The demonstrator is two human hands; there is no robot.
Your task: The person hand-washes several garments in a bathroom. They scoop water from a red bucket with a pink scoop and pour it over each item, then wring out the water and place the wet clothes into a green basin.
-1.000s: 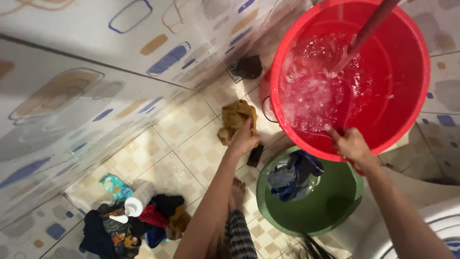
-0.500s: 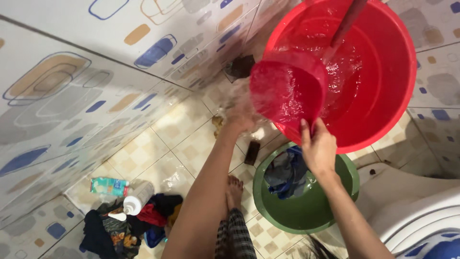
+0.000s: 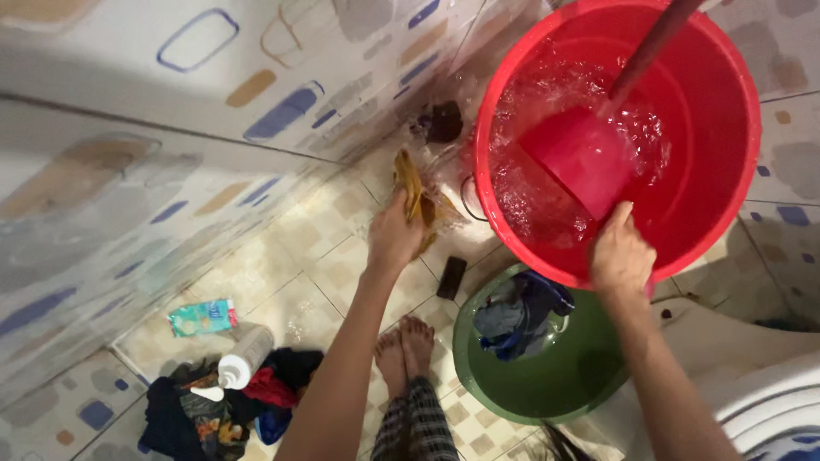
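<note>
My red scoop is back down in the red bucket, no longer tipped over the rim, my right hand clamped on it to refill. My left hand grips the mustard cloth over the floor tiles, letting it drain.

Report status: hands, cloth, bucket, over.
Left hand grips wet mustard cloth above the tiled floor. Right hand dips red scoop in the red bucket. Green basin of clothes below.
</note>
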